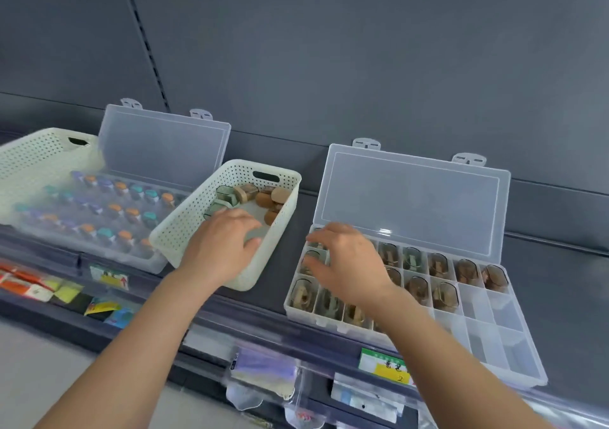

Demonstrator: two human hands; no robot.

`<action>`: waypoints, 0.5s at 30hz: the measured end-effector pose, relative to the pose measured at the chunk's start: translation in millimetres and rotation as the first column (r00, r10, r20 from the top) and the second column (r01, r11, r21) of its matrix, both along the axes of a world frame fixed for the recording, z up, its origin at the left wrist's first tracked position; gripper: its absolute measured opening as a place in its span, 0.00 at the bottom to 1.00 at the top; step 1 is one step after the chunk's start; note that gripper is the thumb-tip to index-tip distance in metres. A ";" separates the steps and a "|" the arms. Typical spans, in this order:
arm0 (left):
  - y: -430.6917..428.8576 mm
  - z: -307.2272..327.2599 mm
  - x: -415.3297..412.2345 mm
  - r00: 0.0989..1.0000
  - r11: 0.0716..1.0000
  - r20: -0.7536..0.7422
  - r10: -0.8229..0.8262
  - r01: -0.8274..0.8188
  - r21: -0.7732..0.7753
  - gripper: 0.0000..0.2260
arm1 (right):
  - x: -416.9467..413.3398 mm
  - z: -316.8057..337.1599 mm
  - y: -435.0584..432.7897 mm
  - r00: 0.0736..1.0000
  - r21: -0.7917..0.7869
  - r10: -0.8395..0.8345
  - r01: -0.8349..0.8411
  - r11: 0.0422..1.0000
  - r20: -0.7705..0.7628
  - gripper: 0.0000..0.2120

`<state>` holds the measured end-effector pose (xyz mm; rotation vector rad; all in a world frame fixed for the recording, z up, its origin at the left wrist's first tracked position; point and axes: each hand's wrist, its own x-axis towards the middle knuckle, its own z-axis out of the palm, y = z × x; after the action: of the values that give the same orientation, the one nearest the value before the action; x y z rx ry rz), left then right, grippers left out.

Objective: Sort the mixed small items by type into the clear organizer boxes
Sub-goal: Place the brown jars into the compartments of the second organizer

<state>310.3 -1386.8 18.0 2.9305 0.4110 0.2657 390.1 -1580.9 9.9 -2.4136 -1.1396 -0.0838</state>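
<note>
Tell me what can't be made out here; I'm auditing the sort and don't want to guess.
All in the head view:
- Whether the left hand holds anything in the small basket: its back hides the fingertips.
- Right organizer box compartments under the right hand: covered by it.
- Colour-capped vials in the left organizer box: blurred.
- Shelf label writing: too small, partly behind the right forearm.

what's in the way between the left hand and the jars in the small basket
Nothing visible. The left hand is inside the basket, and the jars lie just past its fingers.
</note>
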 end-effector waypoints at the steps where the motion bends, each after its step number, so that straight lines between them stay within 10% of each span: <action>1: 15.0 -1.9 4.0 0.999 1.000 -0.032 0.029 -0.029 -0.002 0.17 | 2.9 2.8 14.0 1.000 -0.010 0.016 -0.016 1.000 0.005 0.17; 15: 127.3 -50.5 61.0 0.971 0.976 -0.222 -0.089 0.129 0.175 0.19 | 64.5 -9.8 176.7 0.989 -0.545 -0.019 0.096 0.833 0.144 0.17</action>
<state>371.2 -1259.5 -32.5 3.1674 0.2633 -0.0277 454.6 -1404.3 0.1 -2.9924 -1.2862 0.0815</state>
